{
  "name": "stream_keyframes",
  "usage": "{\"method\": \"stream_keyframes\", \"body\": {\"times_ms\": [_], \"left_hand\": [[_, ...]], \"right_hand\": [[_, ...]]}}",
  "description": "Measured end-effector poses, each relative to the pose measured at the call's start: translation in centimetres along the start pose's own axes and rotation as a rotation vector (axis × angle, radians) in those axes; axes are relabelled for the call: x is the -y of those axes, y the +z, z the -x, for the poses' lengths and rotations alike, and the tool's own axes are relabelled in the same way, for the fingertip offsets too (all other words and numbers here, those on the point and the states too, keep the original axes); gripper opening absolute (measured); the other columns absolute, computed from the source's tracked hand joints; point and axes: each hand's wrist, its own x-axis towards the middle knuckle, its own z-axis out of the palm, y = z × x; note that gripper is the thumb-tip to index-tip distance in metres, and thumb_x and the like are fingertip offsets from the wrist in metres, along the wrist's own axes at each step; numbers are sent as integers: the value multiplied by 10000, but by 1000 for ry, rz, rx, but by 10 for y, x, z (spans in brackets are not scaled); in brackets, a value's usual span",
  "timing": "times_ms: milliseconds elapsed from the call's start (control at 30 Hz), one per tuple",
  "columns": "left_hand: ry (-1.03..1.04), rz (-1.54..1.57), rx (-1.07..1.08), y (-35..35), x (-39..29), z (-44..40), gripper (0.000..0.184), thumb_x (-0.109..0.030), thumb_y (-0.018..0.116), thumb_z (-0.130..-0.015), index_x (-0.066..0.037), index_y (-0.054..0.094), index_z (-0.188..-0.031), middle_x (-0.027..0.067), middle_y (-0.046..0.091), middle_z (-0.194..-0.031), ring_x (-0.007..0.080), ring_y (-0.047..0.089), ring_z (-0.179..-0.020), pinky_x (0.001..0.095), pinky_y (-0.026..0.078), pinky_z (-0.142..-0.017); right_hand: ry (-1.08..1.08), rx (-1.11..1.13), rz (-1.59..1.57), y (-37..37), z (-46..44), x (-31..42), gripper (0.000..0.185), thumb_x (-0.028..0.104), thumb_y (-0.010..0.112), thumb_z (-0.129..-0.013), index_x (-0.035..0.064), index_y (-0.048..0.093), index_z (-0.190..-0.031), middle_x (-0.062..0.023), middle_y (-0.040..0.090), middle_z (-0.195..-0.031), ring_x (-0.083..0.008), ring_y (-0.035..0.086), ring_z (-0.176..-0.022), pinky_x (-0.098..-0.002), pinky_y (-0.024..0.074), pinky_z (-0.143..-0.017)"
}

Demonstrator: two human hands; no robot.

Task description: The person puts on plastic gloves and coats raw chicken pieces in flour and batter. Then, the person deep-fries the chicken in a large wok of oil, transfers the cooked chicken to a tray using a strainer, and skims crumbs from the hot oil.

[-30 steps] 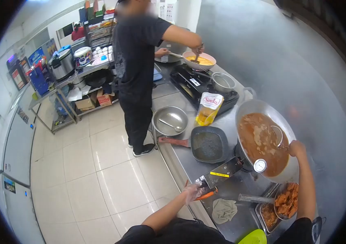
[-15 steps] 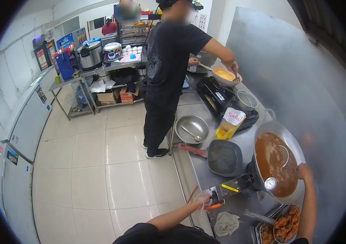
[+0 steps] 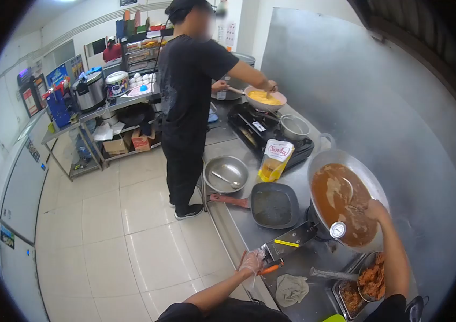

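Note:
My left hand (image 3: 251,262), in a clear plastic glove, has its fingers closed at the control end of the gas burner (image 3: 292,239), where the knob is mostly covered by them. Beside it lies an orange-handled item (image 3: 271,267). My right hand (image 3: 376,211) is over the big wok (image 3: 375,185) of brown oil (image 3: 346,214), closed on a skimmer (image 3: 350,189) whose curved rim shows in the foamy oil. A dial thermometer (image 3: 338,230) is at the wok's near rim. Below my right arm, a strainer (image 3: 335,275) holds fried pieces (image 3: 372,278) over a metal tray (image 3: 344,300).
A co-worker (image 3: 187,102) stands ahead, holding a pan (image 3: 268,106) of yellow food over a portable stove (image 3: 244,129). A square pan (image 3: 274,205), a steel bowl (image 3: 225,185) with a spoon, an oil pouch (image 3: 276,160) and a cloth (image 3: 291,290) lie on the counter.
The view has swung right, so things sit further left. My right hand has moved further in over the oil with the skimmer. My left hand stays at the burner's control.

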Motion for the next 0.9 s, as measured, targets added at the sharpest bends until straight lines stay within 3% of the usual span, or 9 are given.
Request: {"method": "stream_keyframes", "body": {"times_ms": [67, 133, 233, 267, 400, 500, 633, 667, 900], "left_hand": [[265, -94, -2, -1, 13, -4, 274, -308, 431, -929, -50, 512, -887, 102, 550, -616, 201, 540, -476, 341, 414, -383], [-385, 574, 105, -6, -29, 8, 216, -253, 420, -933, -55, 494, -886, 106, 520, -605, 187, 510, -466, 300, 386, -346], [-642, 755, 89, -10, -32, 3, 125, -204, 482, -917, -118, 532, -991, 22, 521, -669, 133, 529, -539, 243, 481, -451], [-591, 849, 65, -6, -36, 6, 172, -188, 407, -934, -58, 485, -853, 71, 476, -594, 149, 455, -442, 254, 364, -353], [-510, 787, 78, -1, -37, 11, 166, -191, 411, -930, -59, 489, -866, 63, 483, -607, 136, 463, -472, 259, 393, -393], [-578, 790, 131, -1, -24, 5, 179, -212, 407, -934, -60, 487, -883, 68, 496, -624, 138, 467, -478, 267, 409, -407], [-562, 730, 119, -4, -40, 14, 239, -288, 468, -918, -51, 480, -890, 77, 505, -633, 150, 479, -481, 276, 421, -414], [-568, 799, 127, -3, -17, 3, 267, -313, 510, -897, -48, 481, -902, 86, 510, -640, 161, 482, -474, 288, 424, -412], [-515, 680, 263, -20, -21, 3, 235, -290, 521, -885, -76, 480, -974, 99, 541, -685, 180, 507, -495, 290, 449, -448]], "right_hand": [[16, -32, -15, -14, 10, 28, 300, 74, 520, -671, 118, 690, -915, -215, 625, -886, -346, 620, -836, -404, 486, -778], [57, -55, -10, -22, 19, 38, 321, 65, 519, -668, 125, 687, -934, -216, 624, -893, -347, 617, -845, -403, 482, -787], [93, -71, -30, -31, 30, 52, 362, 48, 520, -658, 135, 680, -972, -219, 622, -904, -350, 614, -857, -405, 478, -792], [69, -66, -72, -42, 44, 62, 373, 40, 519, -657, 137, 678, -979, -220, 621, -906, -351, 612, -857, -405, 478, -790], [84, -58, -151, -44, 62, 67, 404, 18, 517, -650, 137, 670, -1004, -226, 614, -913, -358, 605, -856, -411, 473, -779], [101, -60, -187, -54, 82, 81, 404, 10, 512, -667, 141, 665, -1017, -228, 610, -916, -362, 599, -854, -414, 467, -772], [80, -113, -205, -40, 94, 79, 357, 30, 508, -734, 113, 646, -1053, -218, 621, -913, -354, 602, -858, -414, 464, -788], [61, -132, -200, -44, 95, 79, 352, 30, 499, -751, 107, 642, -1064, -215, 626, -912, -351, 605, -860, -416, 464, -798], [93, -124, -320, -45, 124, 84, 299, 59, 514, -810, 83, 628, -1085, -199, 629, -963, -351, 596, -910, -400, 459, -838]]}}
